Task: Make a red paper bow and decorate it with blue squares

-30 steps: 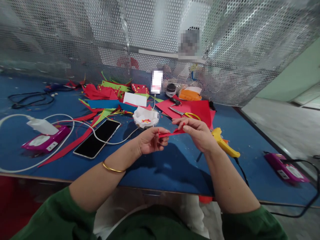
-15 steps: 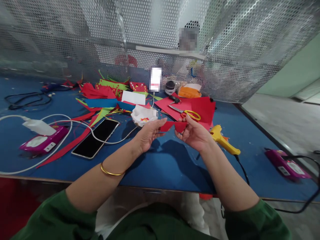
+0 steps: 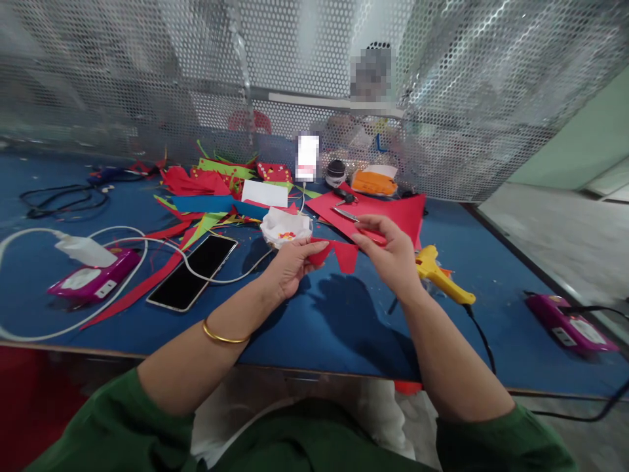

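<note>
Over the tabletop [image 3: 319,341], inward from its near edge, the left hand [image 3: 289,267] is pinching a notched red strip [image 3: 346,257]; the right hand [image 3: 394,252] is apparently clamping its other end. Light, even tension should be sparing the narrow joins.

Blue table [image 3: 314,341], 1 glue gun [image 3: 443,280], paper [image 3: 388,204]

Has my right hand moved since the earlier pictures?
Yes, your right hand has moved forward: judged against the scissors, it now covers their handles, which showed before.
</note>
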`<state>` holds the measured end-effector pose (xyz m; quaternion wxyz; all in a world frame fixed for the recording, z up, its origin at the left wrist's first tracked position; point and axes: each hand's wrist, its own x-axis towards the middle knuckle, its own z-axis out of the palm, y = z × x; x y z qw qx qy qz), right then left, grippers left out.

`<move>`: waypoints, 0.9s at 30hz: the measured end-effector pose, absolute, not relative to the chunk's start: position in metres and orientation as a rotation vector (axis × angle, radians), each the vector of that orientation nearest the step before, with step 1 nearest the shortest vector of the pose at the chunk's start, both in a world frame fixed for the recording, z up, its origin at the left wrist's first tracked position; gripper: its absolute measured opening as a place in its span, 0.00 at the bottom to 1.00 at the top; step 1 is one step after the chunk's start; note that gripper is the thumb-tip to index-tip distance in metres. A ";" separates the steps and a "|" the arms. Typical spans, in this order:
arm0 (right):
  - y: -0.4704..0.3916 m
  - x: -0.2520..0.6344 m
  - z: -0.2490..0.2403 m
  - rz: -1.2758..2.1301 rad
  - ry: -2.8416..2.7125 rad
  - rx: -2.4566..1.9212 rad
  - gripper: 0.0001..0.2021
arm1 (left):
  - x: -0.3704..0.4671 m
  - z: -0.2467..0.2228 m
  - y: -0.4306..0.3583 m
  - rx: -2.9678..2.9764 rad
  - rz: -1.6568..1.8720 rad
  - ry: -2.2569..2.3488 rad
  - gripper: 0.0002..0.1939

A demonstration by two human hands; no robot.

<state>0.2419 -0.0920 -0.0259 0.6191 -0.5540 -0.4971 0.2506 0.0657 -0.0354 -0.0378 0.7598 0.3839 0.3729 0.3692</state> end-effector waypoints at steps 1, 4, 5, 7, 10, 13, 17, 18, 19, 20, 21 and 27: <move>-0.093 0.240 -0.024 0.531 -1.264 -1.309 0.18 | 0.066 -0.038 -0.036 0.845 0.798 0.810 0.07; -0.095 0.236 -0.026 0.473 -1.481 -1.394 0.14 | 0.066 -0.039 -0.037 0.867 0.777 0.809 0.08; -0.094 0.235 -0.028 0.493 -1.472 -1.403 0.12 | 0.066 -0.039 -0.037 0.872 0.773 0.803 0.09; -0.093 0.234 -0.033 0.526 -1.426 -1.407 0.08 | 0.066 -0.040 -0.038 0.871 0.776 0.776 0.13; -0.092 0.234 -0.038 0.522 -1.350 -1.413 0.08 | 0.067 -0.040 -0.042 0.882 0.758 0.717 0.16; -0.092 0.233 -0.042 0.490 -1.286 -1.423 0.08 | 0.069 -0.043 -0.045 0.949 0.707 0.734 0.15; -0.093 0.227 -0.045 0.464 -1.259 -1.425 0.07 | 0.072 -0.048 -0.048 1.054 0.717 0.863 0.12; -0.094 0.225 -0.045 0.462 -1.264 -1.422 0.07 | 0.073 -0.048 -0.048 1.075 0.736 0.886 0.11; -0.095 0.224 -0.045 0.457 -1.271 -1.420 0.07 | 0.073 -0.048 -0.049 1.093 0.758 0.900 0.09; -0.095 0.224 -0.044 0.445 -1.274 -1.420 0.07 | 0.074 -0.047 -0.049 1.109 0.777 0.908 0.08; -0.095 0.225 -0.044 0.429 -1.272 -1.420 0.07 | 0.074 -0.046 -0.049 1.126 0.787 0.910 0.06; -0.090 0.236 -0.042 0.353 -1.239 -1.425 0.08 | 0.073 -0.041 -0.050 1.161 0.771 0.884 0.02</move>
